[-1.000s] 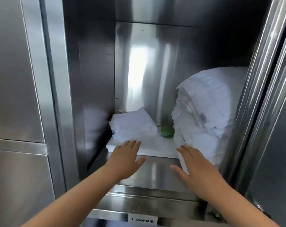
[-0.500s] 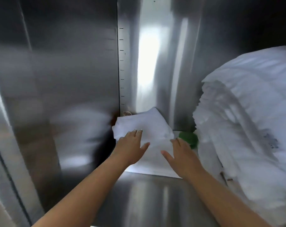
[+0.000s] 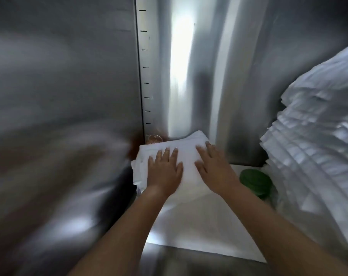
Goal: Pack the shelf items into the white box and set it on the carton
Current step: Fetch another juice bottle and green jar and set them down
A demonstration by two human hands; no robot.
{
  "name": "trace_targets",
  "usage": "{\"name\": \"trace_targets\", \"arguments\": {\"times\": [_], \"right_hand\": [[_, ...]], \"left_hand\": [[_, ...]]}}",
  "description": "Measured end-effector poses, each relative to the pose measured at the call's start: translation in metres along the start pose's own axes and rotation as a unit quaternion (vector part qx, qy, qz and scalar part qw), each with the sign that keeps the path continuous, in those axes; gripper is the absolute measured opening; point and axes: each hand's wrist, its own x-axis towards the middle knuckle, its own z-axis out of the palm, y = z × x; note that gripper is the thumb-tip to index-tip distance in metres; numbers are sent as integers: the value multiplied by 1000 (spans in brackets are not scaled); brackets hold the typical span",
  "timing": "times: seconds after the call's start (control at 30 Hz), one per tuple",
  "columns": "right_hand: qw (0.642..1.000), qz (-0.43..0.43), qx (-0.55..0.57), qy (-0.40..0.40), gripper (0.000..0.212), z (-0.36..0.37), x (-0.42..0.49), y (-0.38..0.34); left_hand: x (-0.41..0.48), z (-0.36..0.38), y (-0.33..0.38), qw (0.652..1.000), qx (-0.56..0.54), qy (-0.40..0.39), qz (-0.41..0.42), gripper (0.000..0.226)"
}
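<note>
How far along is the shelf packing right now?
Done: nothing visibly; no white box or carton in view. In hand: left hand and right hand rest flat on the folded towels. Left: folded towels, green item and big linen stack all sit on the shelf, unpacked.

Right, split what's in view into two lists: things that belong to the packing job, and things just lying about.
Job:
- folded white towels, with the left hand and right hand flat on top
- probably the green round item beside them

Lying about, likely:
- big stack of white bedding
- flat white sheet beneath the towels
- steel cabinet wall
</note>
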Motion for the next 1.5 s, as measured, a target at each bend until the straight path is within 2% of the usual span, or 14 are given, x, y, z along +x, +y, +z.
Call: {"name": "trace_targets", "arguments": {"times": [0.13,0.3,0.5,0.6,0.67,0.77,0.93,1.0,1.17,1.37,1.5], "right_hand": [[999,0,-35,-23,56,18,37,7],[999,20,-31,10,53,40,45,15],[1000,24,-9,-3,52,39,43,16],[1000,21,-4,-16,52,33,43,13],[1000,19,-6,-15,52,32,41,11],[1000,15,-4,-6,52,32,38,11],[1000,20,-10,13,52,35,38,10],[999,26,-12,18,52,37,38,10],[999,26,-2,21,52,37,40,10],[999,26,4,18,52,38,41,9],[1000,23,-1,14,53,40,41,10]], "left_hand": [[-9,13,-1,1000,-8,25,-3,54],[-3,21,-1,999,-15,42,-9,53],[5,12,-1,999,-44,21,-15,51],[29,-6,-3,998,13,66,-10,39],[48,-14,-9,995,77,65,-13,35],[71,-17,-22,993,92,25,-69,39],[92,-10,-34,981,29,2,-193,56],[97,-6,-34,977,15,-7,-212,59],[107,-1,-31,977,19,-5,-211,57],[109,8,-30,982,28,38,-185,36],[105,15,-33,984,20,74,-163,53]]}}
